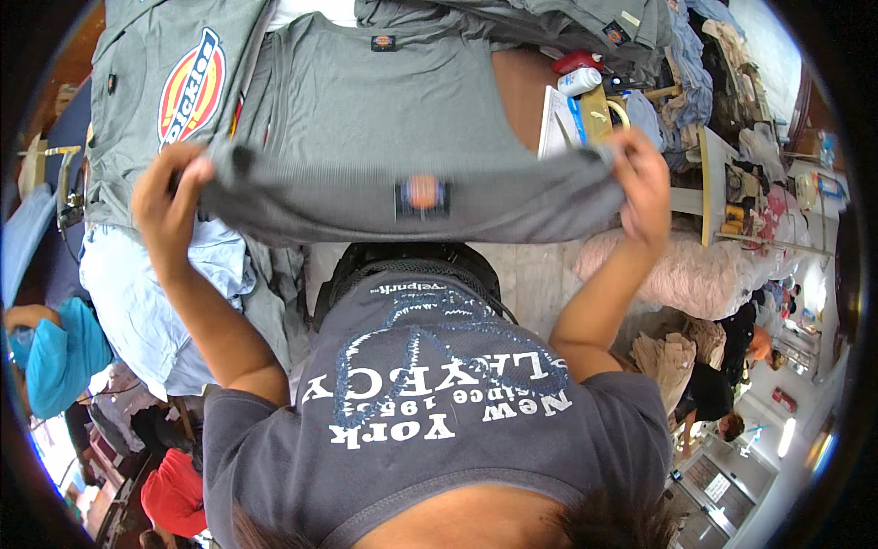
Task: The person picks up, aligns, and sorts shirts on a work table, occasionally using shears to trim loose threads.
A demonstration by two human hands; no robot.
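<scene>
A grey T-shirt (320,201) hangs stretched between my two hands, slightly blurred by motion. A small dark neck label (422,197) sits at the middle of its span. My left hand (171,197) grips one end, fingers closed with the thumb on the cloth. The other end is pinched in my right hand (642,188). Just beyond, another grey T-shirt (393,101) lies spread on the table, its dark label near the far edge. To its left is a grey T-shirt (119,137) with a big red, yellow and white oval print.
More grey shirts (521,18) are heaped at the far side. Right of them lie a white bottle (580,81), a red object (576,62), a tape roll (618,115) and papers. Light blue cloth (155,284) and pink bundles (686,274) flank me. Other people work left and right.
</scene>
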